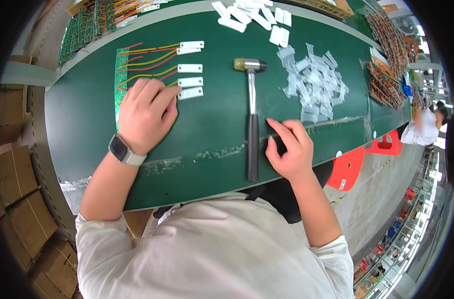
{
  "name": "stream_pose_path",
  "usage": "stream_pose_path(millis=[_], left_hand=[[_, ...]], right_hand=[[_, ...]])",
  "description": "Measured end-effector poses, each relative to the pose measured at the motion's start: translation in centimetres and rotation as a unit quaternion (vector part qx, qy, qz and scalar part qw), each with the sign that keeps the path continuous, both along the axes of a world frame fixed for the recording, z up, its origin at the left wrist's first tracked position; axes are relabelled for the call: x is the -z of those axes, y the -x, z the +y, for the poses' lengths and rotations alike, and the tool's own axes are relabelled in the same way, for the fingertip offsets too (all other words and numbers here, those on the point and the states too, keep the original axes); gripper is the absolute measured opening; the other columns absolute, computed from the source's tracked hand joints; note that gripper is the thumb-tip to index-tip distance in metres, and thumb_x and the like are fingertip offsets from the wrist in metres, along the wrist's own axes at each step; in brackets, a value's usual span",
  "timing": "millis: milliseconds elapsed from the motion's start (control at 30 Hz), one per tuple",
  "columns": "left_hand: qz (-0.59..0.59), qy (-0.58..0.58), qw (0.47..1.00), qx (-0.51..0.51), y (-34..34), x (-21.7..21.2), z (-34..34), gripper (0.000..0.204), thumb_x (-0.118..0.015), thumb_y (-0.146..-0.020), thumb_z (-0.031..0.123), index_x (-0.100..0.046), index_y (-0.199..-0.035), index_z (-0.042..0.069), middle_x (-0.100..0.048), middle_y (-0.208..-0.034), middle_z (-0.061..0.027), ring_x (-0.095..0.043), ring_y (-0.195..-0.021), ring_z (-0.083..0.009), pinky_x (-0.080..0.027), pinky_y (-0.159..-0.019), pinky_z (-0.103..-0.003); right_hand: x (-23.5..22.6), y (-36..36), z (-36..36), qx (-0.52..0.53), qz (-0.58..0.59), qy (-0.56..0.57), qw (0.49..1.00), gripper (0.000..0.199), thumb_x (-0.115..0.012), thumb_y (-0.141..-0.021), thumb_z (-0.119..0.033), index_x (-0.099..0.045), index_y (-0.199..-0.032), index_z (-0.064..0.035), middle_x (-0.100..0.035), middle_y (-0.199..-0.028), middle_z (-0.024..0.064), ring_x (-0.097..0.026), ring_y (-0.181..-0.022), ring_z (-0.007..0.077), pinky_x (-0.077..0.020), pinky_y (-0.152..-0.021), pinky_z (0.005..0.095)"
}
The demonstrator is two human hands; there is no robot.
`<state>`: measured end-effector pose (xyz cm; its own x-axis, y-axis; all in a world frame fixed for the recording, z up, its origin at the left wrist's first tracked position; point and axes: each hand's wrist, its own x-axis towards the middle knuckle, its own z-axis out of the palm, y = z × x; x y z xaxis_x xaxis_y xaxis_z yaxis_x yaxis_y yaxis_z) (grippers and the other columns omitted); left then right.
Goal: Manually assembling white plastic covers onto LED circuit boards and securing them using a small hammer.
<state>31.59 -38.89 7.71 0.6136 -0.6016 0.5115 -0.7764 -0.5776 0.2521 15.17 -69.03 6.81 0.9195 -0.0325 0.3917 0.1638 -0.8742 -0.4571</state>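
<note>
Green wired circuit-board strip (pixel 121 70): partly under left hand (pixel 146 112), fingers curled, can't tell if gripping. Right hand (pixel 292 149) empty, fingers half-bent; black-handled metal hammer (pixel 253 119) just left of it. Translucent plastic pieces (pixel 316 84) beyond right hand, flat white parts (pixel 231 25) farther.

There are two hands, the left hand (pixel 146 112) and the right hand (pixel 292 149), and one watch (pixel 119 148). There is one hammer (pixel 253 124) and one green board (pixel 121 72). The white strips (pixel 190 68) near this board are five in number. The white cases (pixel 239 15) are more than ten, but some overlap, so the exact number cannot be told. The clear pieces (pixel 311 82), in one heap, are more than twenty. Two red stools (pixel 347 168) are seen.
</note>
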Motion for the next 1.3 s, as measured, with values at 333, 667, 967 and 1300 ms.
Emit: stream_pose_path(millis=[333,667,967,1300], left_hand=[[-0.038,-0.031,0.998,0.026,0.5,-0.3,0.2,0.027,-0.078,-0.08,0.0,-0.078,-0.105,0.011,-0.063,-0.092,-0.0032,-0.064,-0.086,-0.0241,-0.055,-0.074,-0.039],[0.041,-0.013,0.999,0.022,0.7,-0.2,1.3,0.027,-0.088,-0.079,0.014,-0.073,-0.101,0.01,-0.063,-0.091,-0.0042,-0.061,-0.088,-0.0266,-0.053,-0.077,-0.04],[0.065,-0.022,0.998,0.004,1.1,-0.2,1.2,0.028,-0.086,-0.076,0.006,-0.065,-0.094,0.007,-0.062,-0.092,-0.0069,-0.061,-0.092,-0.0306,-0.052,-0.08,-0.043],[0.052,0.001,0.998,0.044,1.0,-0.6,1.6,0.026,-0.085,-0.078,0.007,-0.065,-0.094,0.004,-0.065,-0.096,-0.0089,-0.062,-0.089,-0.0314,-0.052,-0.08,-0.043]], right_hand=[[0.1,0.5,0.0,-0.006,0.004,0.0,1.0,0.039,-0.077,-0.076,-0.005,-0.079,-0.115,-0.0055,-0.062,-0.093,0.0066,-0.061,-0.07,0.0214,-0.0504,-0.059,0.0327],[0.0,0.3,0.3,-0.006,0.006,0.027,1.0,0.04,-0.077,-0.076,-0.004,-0.079,-0.117,-0.0053,-0.06,-0.092,0.0076,-0.059,-0.069,0.021,-0.0482,-0.059,0.0325],[0.0,0.4,0.2,0.001,0.009,0.02,1.0,0.039,-0.079,-0.078,-0.004,-0.079,-0.117,-0.0053,-0.061,-0.091,0.0072,-0.059,-0.069,0.021,-0.0475,-0.058,0.032],[-0.3,0.4,0.3,0.01,-0.006,0.006,1.0,0.035,-0.081,-0.08,-0.004,-0.079,-0.115,-0.0068,-0.063,-0.09,0.0065,-0.063,-0.071,0.0228,-0.0499,-0.061,0.0329]])
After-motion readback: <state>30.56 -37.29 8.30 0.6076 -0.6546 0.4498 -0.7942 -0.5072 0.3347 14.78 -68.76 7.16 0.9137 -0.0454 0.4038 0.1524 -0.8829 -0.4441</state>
